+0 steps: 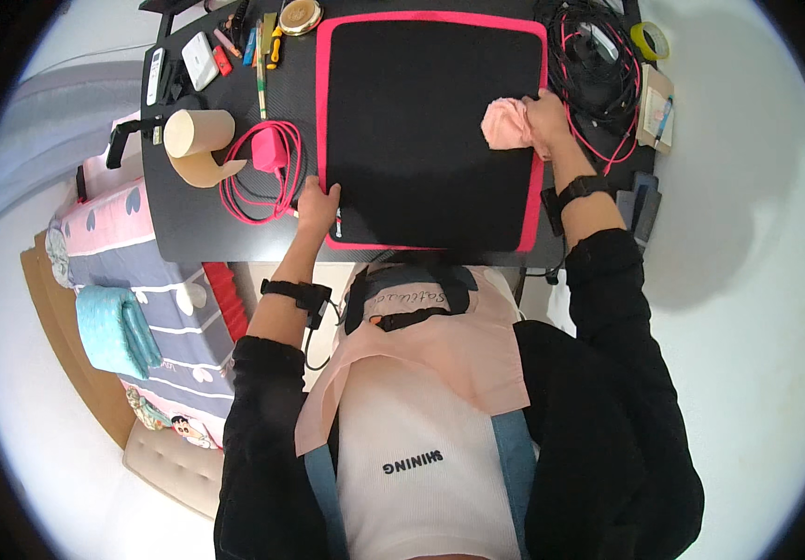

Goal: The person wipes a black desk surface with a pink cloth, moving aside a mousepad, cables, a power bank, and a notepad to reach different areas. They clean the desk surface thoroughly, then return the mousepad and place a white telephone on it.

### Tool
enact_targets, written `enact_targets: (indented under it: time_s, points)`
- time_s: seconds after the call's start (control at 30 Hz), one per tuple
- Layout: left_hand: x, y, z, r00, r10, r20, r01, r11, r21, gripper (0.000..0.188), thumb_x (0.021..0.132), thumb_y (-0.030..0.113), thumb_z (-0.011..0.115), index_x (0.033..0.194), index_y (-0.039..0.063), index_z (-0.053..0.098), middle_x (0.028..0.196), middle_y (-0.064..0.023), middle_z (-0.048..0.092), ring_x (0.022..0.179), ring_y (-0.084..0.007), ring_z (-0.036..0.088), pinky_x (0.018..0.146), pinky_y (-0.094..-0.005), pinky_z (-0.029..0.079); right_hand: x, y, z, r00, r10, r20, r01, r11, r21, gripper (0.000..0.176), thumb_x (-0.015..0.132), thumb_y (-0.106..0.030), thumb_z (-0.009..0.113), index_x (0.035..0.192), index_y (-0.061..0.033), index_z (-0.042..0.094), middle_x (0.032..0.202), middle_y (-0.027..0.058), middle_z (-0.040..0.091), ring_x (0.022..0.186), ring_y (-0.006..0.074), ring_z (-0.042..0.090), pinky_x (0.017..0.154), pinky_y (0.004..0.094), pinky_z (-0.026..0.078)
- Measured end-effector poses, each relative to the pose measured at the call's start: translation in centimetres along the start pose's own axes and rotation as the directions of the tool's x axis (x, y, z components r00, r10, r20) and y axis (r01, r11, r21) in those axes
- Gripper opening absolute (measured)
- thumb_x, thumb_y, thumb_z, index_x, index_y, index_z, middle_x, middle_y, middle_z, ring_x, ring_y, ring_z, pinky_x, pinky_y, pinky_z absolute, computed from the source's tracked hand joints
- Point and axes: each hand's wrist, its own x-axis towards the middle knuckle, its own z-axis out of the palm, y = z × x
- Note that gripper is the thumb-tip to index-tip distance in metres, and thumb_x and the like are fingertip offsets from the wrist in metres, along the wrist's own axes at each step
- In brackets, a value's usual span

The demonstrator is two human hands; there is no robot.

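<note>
A large black board with a pink rim lies before me on the dark desk. At its lower left edge, my left hand grips the rim, thumb on the top face; the fingers beneath are hidden. By the right edge, my right hand holds a crumpled pink cloth that rests over the board's surface. Part of the cloth is tucked inside the fingers. Whether that hand also grips the rim, I cannot tell.
Left of the board sit a coiled pink cable with a pink charger and a cream-coloured roll. Several small tools and a white box stand farther back. Right are tangled black cables, yellow tape and a notepad.
</note>
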Motion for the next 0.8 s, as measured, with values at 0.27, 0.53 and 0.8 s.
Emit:
enact_targets:
  time_s: [0.27,0.53,0.8]
  points:
    - [-1.7,1.3,0.2,0.981,0.062,-0.185,-0.024,0.980,0.199,0.049,0.075,0.024,0.071,0.108,-0.003,0.047,0.107,-0.0261,0.051,0.103,-0.0455,0.050,0.091,-0.0479,0.041,1.1,0.1,0.0,0.997,-0.061,-0.049,0.062,0.998,0.021,0.044,0.081,-0.034,0.057,0.114,-0.0057,0.059,0.115,0.0237,0.059,0.108,0.0388,0.056,0.092,0.0434,0.044]
    - [-2.6,1.6,-0.3,0.995,-0.065,0.080,0.046,0.976,0.212,0.044,0.077,0.025,0.070,0.104,-0.002,0.048,0.102,-0.0253,0.058,0.098,-0.0411,0.058,0.083,-0.0465,0.048,-1.9,3.2,0.5,0.999,-0.034,-0.007,0.035,0.995,0.089,0.048,0.076,-0.033,0.066,0.112,-0.0023,0.058,0.105,0.0210,0.064,0.100,0.0341,0.062,0.086,0.0382,0.047]
    - [-2.6,1.2,-0.7,0.963,-0.117,0.243,0.049,0.962,0.268,0.043,0.083,0.031,0.065,0.104,-0.003,0.049,0.100,-0.0262,0.063,0.097,-0.0399,0.061,0.082,-0.0475,0.049,-7.8,4.6,2.1,0.995,-0.051,-0.084,0.060,0.991,0.118,0.054,0.078,-0.031,0.068,0.119,0.0002,0.051,0.111,0.0229,0.058,0.106,0.0354,0.056,0.090,0.0408,0.044]
